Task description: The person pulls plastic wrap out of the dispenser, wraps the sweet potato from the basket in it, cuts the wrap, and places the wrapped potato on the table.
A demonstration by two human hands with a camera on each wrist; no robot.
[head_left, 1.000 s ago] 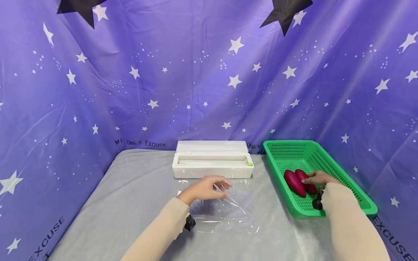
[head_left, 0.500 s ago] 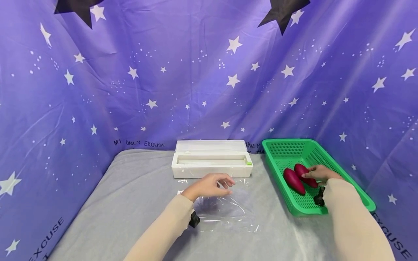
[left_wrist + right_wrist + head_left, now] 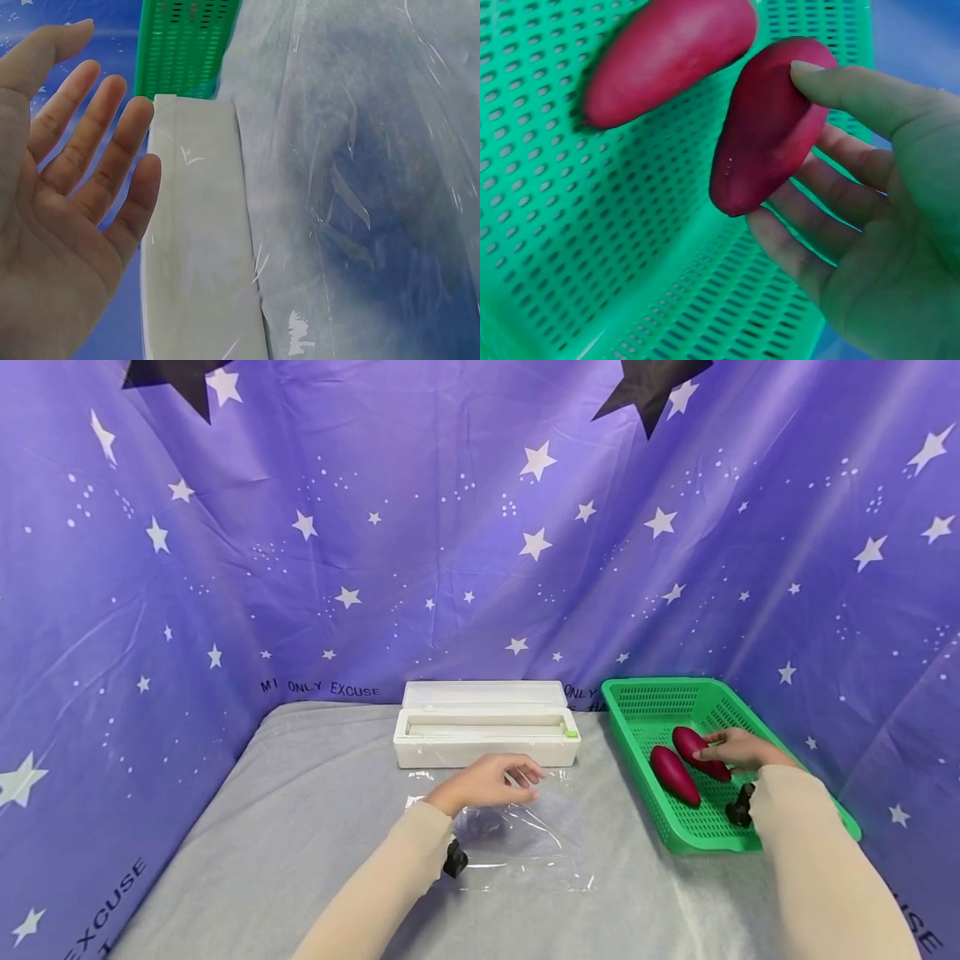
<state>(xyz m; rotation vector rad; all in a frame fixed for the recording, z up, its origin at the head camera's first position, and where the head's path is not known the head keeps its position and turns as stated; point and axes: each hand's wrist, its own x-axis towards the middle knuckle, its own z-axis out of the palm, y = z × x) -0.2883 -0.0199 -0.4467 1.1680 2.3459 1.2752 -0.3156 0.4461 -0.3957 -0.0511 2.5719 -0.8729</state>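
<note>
My right hand (image 3: 742, 750) pinches a dark red sweet potato (image 3: 688, 745) between thumb and fingers, inside the green basket (image 3: 667, 842). In the right wrist view the thumb lies on top of this sweet potato (image 3: 772, 127) and the fingers pass beneath it. A second sweet potato (image 3: 671, 60) lies on the basket floor beside it. My left hand (image 3: 491, 782) hovers with relaxed, slightly bent fingers over a sheet of clear plastic wrap (image 3: 525, 864) and holds nothing. The left wrist view shows its palm (image 3: 60, 247) and spread fingers.
Behind the wrap stands a white cling film box (image 3: 487, 754) with its lid (image 3: 486, 694) raised and a small green piece (image 3: 571, 734) at its right end. A grey cloth (image 3: 300, 802) covers the table. Purple star-printed curtains (image 3: 420, 552) enclose the back and sides.
The right hand has shifted the gripped sweet potato farther back in the basket, apart from the other one. My left hand has drifted slightly right and up over the wrap.
</note>
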